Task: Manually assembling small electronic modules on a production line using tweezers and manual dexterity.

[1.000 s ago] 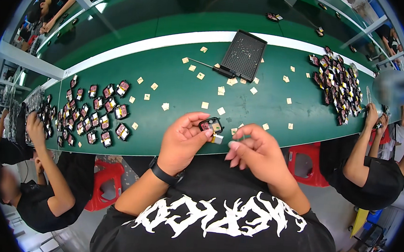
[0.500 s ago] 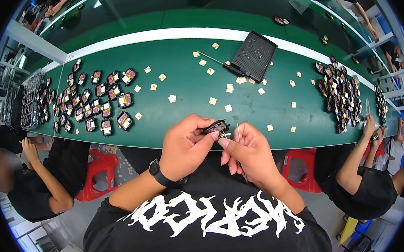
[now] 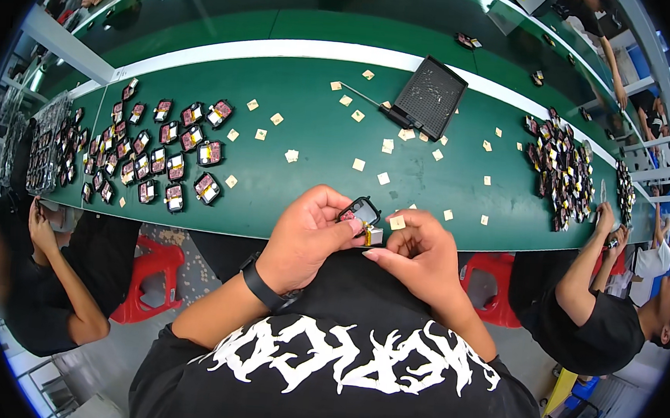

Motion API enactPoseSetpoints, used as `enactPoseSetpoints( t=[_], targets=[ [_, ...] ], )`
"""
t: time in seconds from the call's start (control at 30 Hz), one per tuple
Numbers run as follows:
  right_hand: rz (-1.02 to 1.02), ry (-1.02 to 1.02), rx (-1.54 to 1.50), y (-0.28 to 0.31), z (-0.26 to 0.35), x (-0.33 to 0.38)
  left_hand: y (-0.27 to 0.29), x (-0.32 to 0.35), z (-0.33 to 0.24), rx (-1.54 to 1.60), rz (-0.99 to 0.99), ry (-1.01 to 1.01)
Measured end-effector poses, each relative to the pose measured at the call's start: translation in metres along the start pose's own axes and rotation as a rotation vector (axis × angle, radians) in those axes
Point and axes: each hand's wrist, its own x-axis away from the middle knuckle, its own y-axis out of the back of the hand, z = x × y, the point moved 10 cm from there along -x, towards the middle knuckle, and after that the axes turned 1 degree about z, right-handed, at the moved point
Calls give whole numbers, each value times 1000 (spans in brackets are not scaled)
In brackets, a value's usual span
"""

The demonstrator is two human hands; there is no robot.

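- The left hand (image 3: 302,238) has its thumb and fingers closed on a small black case (image 3: 362,208), pinching it by its left side.
- The case is held up over the near edge of the green table (image 3: 315,165), tilted, its open face showing a grey inside.
- A silver block (image 3: 375,236) with yellow tape (image 3: 365,228) hangs at the lower right of the case.
- The right hand (image 3: 428,262) is just beside the block, fingers half curled, thumb stretched out toward it with a gap below the forefinger; whether the fingers grip anything, I cannot tell.
- A cream square (image 3: 398,222) shows by the right fingertips; it is perhaps touching them, but the view is too coarse to be sure.
- A dark wristband (image 3: 262,285) circles the left wrist.
- More cream squares (image 3: 359,165) lie scattered across the middle of the table.
- Beyond the hands, a black tray (image 3: 434,95) sits slanted near the white strip (image 3: 307,49), with a thin metal rod (image 3: 362,96) pointing left from it.
- Similar cases lie loosely spread on the left (image 3: 175,167) and heaped on the right (image 3: 563,174).
- Co-workers sit on either side, near red stools (image 3: 147,283).
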Motion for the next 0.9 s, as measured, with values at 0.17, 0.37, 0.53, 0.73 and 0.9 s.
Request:
enactPoseSetpoints(
  t=[0.17, 0.37, 0.53, 0.73, 0.9],
  targets=[
    [-33, 367, 350, -8, 44, -2, 0, -1, 2, 2, 22, 10],
    [-55, 182, 262, 5, 28, -10, -4, 3, 3, -24, 31, -15],
    [-62, -121, -166, -3, 9, -11, -4, 4, -2, -105, 40, -102],
    [-31, -117, -72, -10, 13, -12, 2, 6, -7, -160, 2, -165],
    [-7, -38, -95, -8, 17, -11, 4, 5, -9, -150, -9, -202]
  ],
)
